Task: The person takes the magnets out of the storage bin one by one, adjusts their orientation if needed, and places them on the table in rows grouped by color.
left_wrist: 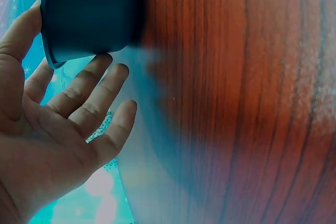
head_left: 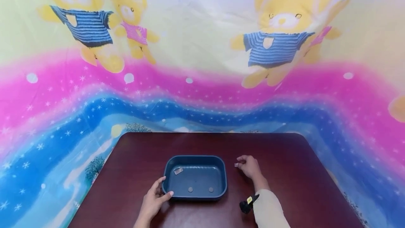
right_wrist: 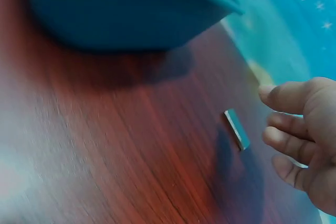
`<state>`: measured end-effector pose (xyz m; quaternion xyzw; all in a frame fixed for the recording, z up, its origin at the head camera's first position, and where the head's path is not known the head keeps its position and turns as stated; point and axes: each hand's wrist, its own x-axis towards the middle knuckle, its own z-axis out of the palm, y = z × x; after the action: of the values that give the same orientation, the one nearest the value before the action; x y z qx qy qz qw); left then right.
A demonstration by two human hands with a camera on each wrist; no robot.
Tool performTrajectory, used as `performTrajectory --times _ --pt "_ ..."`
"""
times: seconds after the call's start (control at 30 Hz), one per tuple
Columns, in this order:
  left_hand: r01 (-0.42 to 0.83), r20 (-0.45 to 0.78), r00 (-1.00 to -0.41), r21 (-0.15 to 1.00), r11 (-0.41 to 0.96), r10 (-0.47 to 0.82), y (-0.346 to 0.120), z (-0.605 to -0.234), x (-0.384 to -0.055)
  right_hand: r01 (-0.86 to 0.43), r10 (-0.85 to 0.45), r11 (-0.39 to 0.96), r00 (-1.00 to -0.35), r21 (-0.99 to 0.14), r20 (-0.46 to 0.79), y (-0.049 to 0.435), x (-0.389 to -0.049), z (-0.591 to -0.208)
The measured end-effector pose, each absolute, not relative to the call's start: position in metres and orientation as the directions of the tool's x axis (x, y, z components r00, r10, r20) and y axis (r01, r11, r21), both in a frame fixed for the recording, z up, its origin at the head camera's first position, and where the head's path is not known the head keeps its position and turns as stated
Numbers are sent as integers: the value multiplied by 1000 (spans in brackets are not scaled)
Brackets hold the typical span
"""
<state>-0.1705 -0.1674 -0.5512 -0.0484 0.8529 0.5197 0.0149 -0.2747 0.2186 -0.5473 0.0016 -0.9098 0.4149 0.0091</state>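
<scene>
A dark blue rectangular container [head_left: 195, 197] stands on the table. My left hand [head_left: 152, 200] holds its near left corner; in the left wrist view the thumb and fingertips touch the container's outside, and the lower fingers spread apart from it. Inside lie a small shiny rectangular piece [head_left: 178, 171] and two pale round spots [head_left: 190, 189], too small to identify. My right hand [head_left: 250, 166] is right of the container, its fingers loosely bent. Close by its fingertips a small thin rectangular block [right_wrist: 237, 129] is on the table, with a visible gap between them in the right wrist view.
The dark red-brown wooden table [head_left: 142, 147] has rounded far corners. A patterned cloth with bears [head_left: 278, 45] hangs behind it and along the sides. A black strap with a yellow-marked device [head_left: 248, 203] sits at the right wrist, beside a pale sleeve [head_left: 270, 208].
</scene>
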Motion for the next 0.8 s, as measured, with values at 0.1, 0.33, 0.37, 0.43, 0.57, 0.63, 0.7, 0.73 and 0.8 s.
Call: performTrajectory --times 0.1,0.33,0.37,0.43,0.57,0.63,0.7,0.73,0.8 --pt "-90 -70 -996 885 456 -61 -168 -549 -170 -14 4 631 -1000 -776 22 213 -267 -541" --pt "-85 -67 -996 888 453 -56 -168 -549 -169 0 5 504 -1000 -864 3 198 -254 -532" --pt "-81 -63 -996 888 454 -55 -168 -550 -169 -3 2 495 -1000 -869 5 196 -253 -531" --pt "-76 -55 -997 886 458 -58 -167 -550 -169 -28 -11 488 -1000 -872 27 193 -251 -529" --pt "-80 -50 -996 876 475 -75 -165 -550 -168 -63 -45 454 -998 -889 47 185 -250 -522" --pt "-88 -51 -995 867 490 -88 -166 -549 -169 -62 -70 420 -997 -905 36 180 -250 -519" --pt "-95 -54 -994 862 498 -96 -166 -548 -169 -50 -92 386 -996 -921 16 177 -251 -515" --pt "-98 -56 -994 859 502 -98 -166 -547 -170 -44 -102 377 -995 -925 6 175 -251 -514" --pt "-101 -60 -994 857 506 -97 -166 -547 -171 -35 -124 354 -992 -935 -10 173 -252 -510"
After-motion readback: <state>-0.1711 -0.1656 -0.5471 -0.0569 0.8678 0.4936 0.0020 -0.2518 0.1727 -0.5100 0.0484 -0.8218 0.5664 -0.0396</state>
